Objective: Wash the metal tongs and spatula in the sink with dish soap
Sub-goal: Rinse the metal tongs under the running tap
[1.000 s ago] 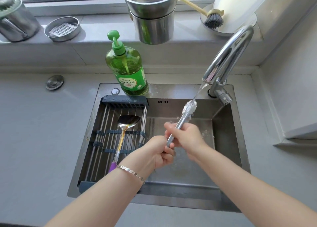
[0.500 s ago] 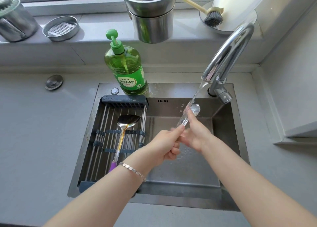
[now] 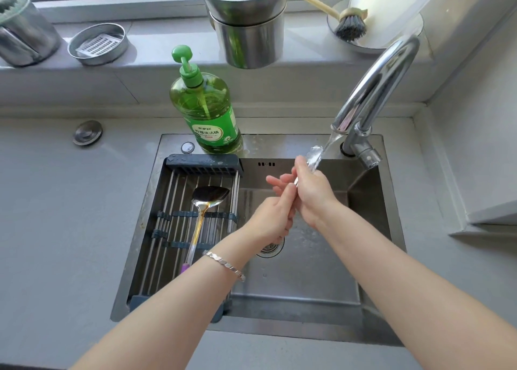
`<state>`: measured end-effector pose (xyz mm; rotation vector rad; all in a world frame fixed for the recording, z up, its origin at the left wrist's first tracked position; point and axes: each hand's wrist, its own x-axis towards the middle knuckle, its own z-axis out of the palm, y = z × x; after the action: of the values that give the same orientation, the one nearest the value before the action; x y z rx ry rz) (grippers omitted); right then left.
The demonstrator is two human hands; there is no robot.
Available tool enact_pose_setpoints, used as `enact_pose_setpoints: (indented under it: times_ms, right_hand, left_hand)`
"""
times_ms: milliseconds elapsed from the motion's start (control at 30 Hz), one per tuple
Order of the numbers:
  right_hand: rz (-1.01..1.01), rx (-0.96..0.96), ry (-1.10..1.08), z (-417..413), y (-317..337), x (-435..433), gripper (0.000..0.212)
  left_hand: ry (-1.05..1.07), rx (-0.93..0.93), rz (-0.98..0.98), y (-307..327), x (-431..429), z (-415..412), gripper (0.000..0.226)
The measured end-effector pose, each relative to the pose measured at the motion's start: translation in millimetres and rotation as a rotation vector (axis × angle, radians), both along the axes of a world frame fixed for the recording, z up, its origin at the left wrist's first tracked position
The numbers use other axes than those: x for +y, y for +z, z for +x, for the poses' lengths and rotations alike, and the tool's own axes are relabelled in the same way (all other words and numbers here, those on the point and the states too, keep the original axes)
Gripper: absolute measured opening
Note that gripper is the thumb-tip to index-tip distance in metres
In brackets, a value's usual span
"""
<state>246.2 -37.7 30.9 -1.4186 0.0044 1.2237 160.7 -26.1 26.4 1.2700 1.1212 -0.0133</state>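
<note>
- Grey counter [image 3: 56, 201] is surrounding a steel sink [image 3: 307, 291], under a window ledge.
- Faucet [image 3: 377, 75] is running water onto the tongs [image 3: 314, 157], held over the basin.
- 2 hands are holding the tongs: left hand [image 3: 271, 218] is curling round the lower end, right hand [image 3: 313, 193] is wrapping them higher up.
- Spatula [image 3: 208, 199] is lying on the rack [image 3: 201, 162] at the sink's left, with the soap bottle [image 3: 207, 112] standing behind.

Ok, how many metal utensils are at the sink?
2. The tongs are gripped by the left hand and right hand under the tap; the spatula lies on the rack across the left of the sink. None seems hidden.
</note>
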Motion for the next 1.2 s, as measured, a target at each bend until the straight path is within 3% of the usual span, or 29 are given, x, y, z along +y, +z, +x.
enact_pose_setpoints:
  times_ms: [133, 267, 367, 433, 533, 600, 667, 733, 833, 1000, 1100, 1200]
  right_hand:
    - [0.069, 0.187, -0.091, -3, 2, 3, 0.019]
    - [0.235, 0.52, -0.2, -5, 3, 8, 0.031]
    - [0.191, 0.563, -0.302, -3, -4, 14, 0.037]
    - [0.018, 0.424, -0.296, 2, -11, 15, 0.04]
    - [-0.196, 0.262, -0.281, 18, -17, 10, 0.041]
    - [-0.197, 0.272, -0.336, 30, -15, 7, 0.04]
    - [-0.119, 0.383, -0.536, 37, -10, 5, 0.042]
    - [-0.005, 0.419, -0.665, 38, -3, 4, 0.039]
    - [0.129, 0.463, -0.591, 30, -2, -5, 0.027]
    - [0.178, 0.105, -0.033, 9, -16, -25, 0.013]
    - [0.103, -0.048, 0.191, 2, -23, -30, 0.011]
    - [-0.043, -0.179, 0.258, 3, -39, -34, 0.01]
  left_hand:
    - [-0.018, -0.064, -0.417, 2, 5, -14, 0.063]
    - [0.125, -0.317, -0.898, 6, 10, -25, 0.066]
    - [0.194, -0.374, -0.997, 12, 13, -22, 0.05]
    - [0.161, -0.264, -0.796, 11, 15, -16, 0.042]
    - [-0.146, 0.014, -0.044, 10, 18, 0, 0.039]
    - [-0.454, 0.214, 0.515, 10, 19, 12, 0.04]
    - [-0.701, 0.374, 1.03, 8, 17, 21, 0.03]
    - [-0.809, 0.439, 1.264, 6, 15, 27, 0.032]
    - [-0.637, 0.464, 0.998, 1, 26, 30, 0.038]
    - [-0.252, 0.263, 0.181, -7, 32, 3, 0.058]
    - [-0.167, 0.213, 0.082, -15, 21, -23, 0.051]
    - [-0.066, 0.239, 0.04, -32, 11, -40, 0.03]
